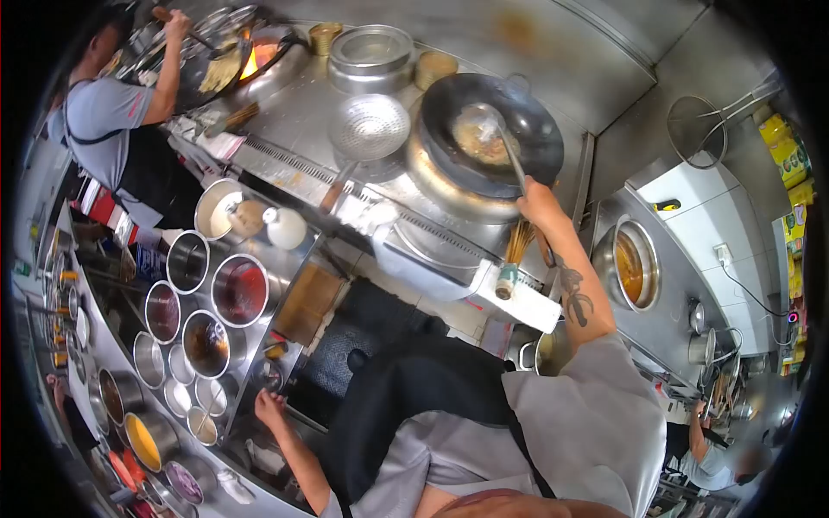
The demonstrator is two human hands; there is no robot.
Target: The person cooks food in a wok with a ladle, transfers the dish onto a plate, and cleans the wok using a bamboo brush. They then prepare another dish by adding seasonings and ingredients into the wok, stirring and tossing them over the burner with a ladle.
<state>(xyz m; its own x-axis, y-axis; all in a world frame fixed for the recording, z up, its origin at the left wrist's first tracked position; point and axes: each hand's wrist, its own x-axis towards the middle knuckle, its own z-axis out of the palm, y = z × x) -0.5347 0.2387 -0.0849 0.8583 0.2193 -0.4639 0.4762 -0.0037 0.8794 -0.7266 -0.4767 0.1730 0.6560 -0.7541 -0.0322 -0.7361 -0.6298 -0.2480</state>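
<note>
My right hand (537, 200) is wrapped round the handle of a ladle (511, 155). The ladle's bowl rests inside a large dark wok (540, 116), amid pale brownish food (473, 138) at the bottom. The wok sits on a round metal burner ring (423, 177). Down at the left, my left hand (269, 406) hangs by the edge of the seasoning counter with its fingers curled. Whatever those fingers hold, if anything, is too small to make out. Just above them is a small shiny metal vessel (268, 375).
A perforated skimmer (370, 128) lies left of the wok, a bamboo brush (516, 246) in front. Metal pots of sauce (240, 289) crowd the left counter. A co-worker (117, 121) works another wok over flame at upper left. A pan of brown liquid (633, 268) stands right.
</note>
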